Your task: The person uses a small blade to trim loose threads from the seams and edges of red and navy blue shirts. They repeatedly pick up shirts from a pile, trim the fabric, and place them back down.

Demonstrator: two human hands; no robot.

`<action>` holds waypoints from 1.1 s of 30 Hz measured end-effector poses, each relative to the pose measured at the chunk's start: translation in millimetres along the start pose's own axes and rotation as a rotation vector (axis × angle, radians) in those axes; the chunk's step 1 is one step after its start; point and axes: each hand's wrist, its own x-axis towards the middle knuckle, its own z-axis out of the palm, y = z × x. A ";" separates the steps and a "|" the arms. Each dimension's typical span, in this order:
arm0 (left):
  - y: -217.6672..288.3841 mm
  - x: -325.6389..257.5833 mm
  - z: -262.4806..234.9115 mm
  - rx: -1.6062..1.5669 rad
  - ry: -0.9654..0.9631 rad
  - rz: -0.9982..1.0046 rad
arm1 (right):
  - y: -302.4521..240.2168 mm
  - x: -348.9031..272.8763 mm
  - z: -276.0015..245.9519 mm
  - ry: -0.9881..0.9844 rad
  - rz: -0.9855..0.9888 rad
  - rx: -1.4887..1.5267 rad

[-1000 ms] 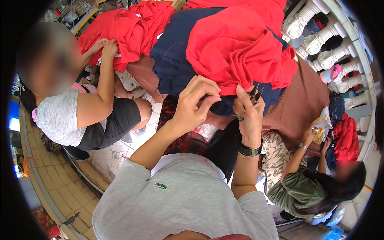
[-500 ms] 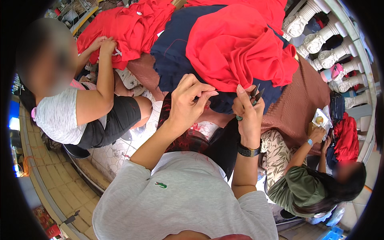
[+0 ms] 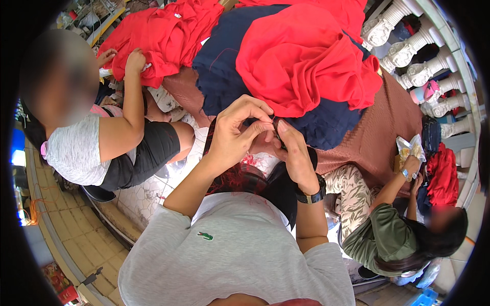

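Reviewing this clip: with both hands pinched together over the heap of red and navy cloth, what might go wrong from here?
1. The left hand and right hand meet fingertip to fingertip around something too small to make out; it may slip and vanish into the red cloth or navy cloth piled beneath.
2. The red cloth lies loosely heaped and could slide over the hands, hiding the work.

Bright daylight, strong fisheye edge distortion
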 end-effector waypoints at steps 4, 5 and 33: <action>2.5 0.2 -1.6 0.052 -0.023 0.011 | -2.8 5.7 4.6 0.033 0.034 0.051; 3.6 0.6 -2.1 0.079 -0.027 0.034 | -3.1 6.8 4.9 0.046 0.052 0.085; 15.4 98.6 23.8 0.534 0.152 0.681 | -37.9 44.3 -23.9 0.643 -0.619 -0.361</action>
